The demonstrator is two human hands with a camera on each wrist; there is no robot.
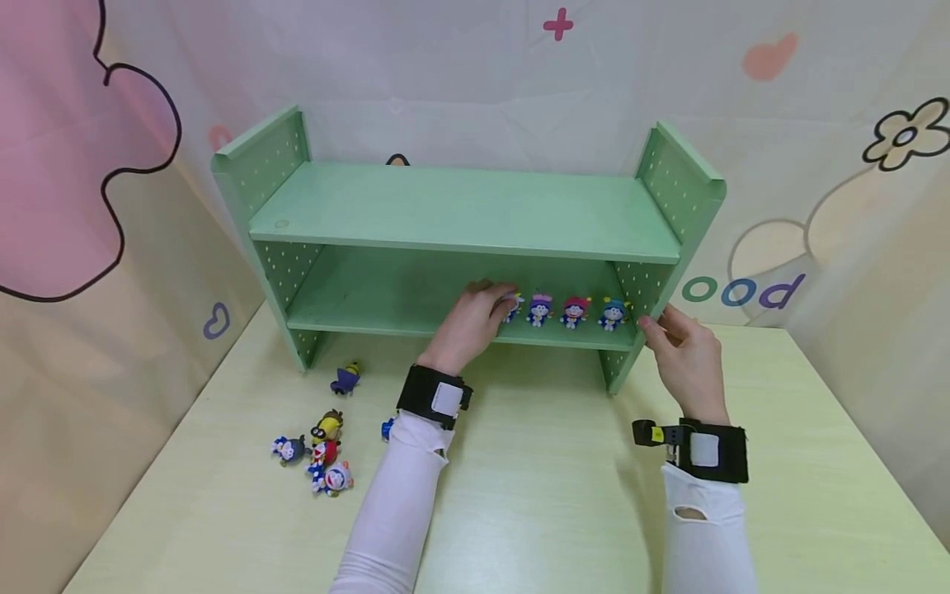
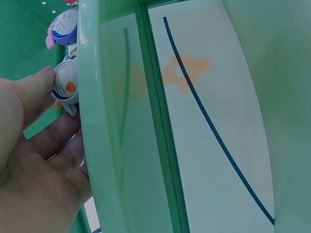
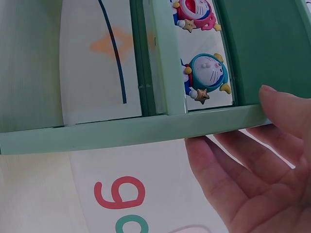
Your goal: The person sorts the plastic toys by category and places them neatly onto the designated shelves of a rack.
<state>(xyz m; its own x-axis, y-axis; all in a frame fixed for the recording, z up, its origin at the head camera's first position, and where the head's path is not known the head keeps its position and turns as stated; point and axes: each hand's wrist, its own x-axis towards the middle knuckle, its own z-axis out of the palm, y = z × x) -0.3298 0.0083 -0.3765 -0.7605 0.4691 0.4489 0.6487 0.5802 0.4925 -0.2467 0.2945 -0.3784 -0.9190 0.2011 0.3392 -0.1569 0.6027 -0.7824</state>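
Currently, a pale-hatted Doraemon figurine (image 2: 65,86) is pinched between the thumb and fingers of the left hand (image 1: 466,326) at the front edge of the lower shelf (image 1: 371,289), right of its middle; whether its base is supported there cannot be told, since it is partly hidden by the hand. Toward the right end of that same edge, a spaced row is formed by a purple-hatted figurine (image 1: 539,311), a red-hatted figurine (image 1: 575,313) and a blue-hatted figurine (image 1: 612,314), all set upright. The front edge of the right side panel (image 1: 672,188) of the green two-tier rack (image 1: 460,206) is gripped by the right hand (image 1: 690,363), with the thumb laid on its inner side and fingers placed against its outer face. On the table (image 1: 534,487), toward its left edge, a cluster is made up of a goggled yellow figurine (image 1: 327,426), a grey-and-blue figurine (image 1: 291,449), a red figurine (image 1: 325,451) and a round-faced figurine (image 1: 338,478). Between this cluster and the rack's front left corner, a yellow-headed dark blue figurine (image 1: 345,379) is placed. A small blue object (image 1: 387,429) is mostly hidden by the left forearm.
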